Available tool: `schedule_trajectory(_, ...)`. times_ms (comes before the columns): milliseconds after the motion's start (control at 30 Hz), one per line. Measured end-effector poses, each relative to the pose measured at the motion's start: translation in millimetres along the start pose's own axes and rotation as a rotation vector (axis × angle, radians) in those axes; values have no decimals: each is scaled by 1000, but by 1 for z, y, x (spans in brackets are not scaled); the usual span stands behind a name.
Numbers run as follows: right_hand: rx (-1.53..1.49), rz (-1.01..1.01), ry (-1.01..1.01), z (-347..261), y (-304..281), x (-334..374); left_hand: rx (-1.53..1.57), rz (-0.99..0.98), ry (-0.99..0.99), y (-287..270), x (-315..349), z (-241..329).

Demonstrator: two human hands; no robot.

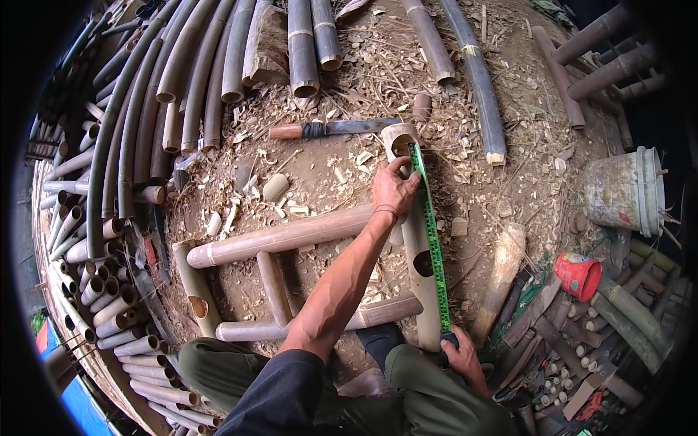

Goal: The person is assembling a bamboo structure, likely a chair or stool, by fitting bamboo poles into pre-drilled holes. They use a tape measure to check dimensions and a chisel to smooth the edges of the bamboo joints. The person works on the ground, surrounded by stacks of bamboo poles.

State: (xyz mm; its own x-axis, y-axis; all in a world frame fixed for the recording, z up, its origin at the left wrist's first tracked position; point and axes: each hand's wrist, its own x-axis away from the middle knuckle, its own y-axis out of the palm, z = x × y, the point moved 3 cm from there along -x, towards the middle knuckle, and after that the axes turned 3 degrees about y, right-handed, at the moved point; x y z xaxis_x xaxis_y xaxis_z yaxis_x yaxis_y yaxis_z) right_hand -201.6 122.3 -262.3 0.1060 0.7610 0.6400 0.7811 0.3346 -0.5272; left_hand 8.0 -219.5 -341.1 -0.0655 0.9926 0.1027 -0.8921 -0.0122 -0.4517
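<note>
My left hand (pixel 396 189) reaches to the far end of an upright bamboo post (pixel 411 240), its fingers closed on the end of a green measuring tape (pixel 435 247). The tape runs drawn out along the post's right side, past round holes cut in the bamboo. At the near end my right hand (pixel 465 357) grips the tape's dark case, which is mostly hidden. Left of the post lies a bamboo frame: a long upper rail (pixel 283 236), a lower rail (pixel 371 314), a short crosspiece (pixel 273 287) and a left post (pixel 195 287) with a cut hole.
A machete (pixel 334 128) with a wooden handle lies beyond the frame. Long bamboo poles (pixel 302 51) fan across the far side, and cut pieces (pixel 109 305) are stacked at left. A dirty white bucket (pixel 622 190) and red tub (pixel 579 276) stand at right, near bamboo offcuts.
</note>
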Motion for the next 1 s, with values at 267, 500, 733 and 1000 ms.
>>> schedule_trajectory(267,25,19,4,2,2,1,58,4,-7,2,-1,2)
schedule_trajectory(500,24,-17,21,-2,2,0,60,4,39,0,-9,-5)
schedule_trajectory(733,19,-32,40,1,2,-1,-112,-315,-75,-10,-31,4)
schedule_trajectory(1000,21,-19,32,-1,2,-1,-123,-320,-51,-13,-36,4)
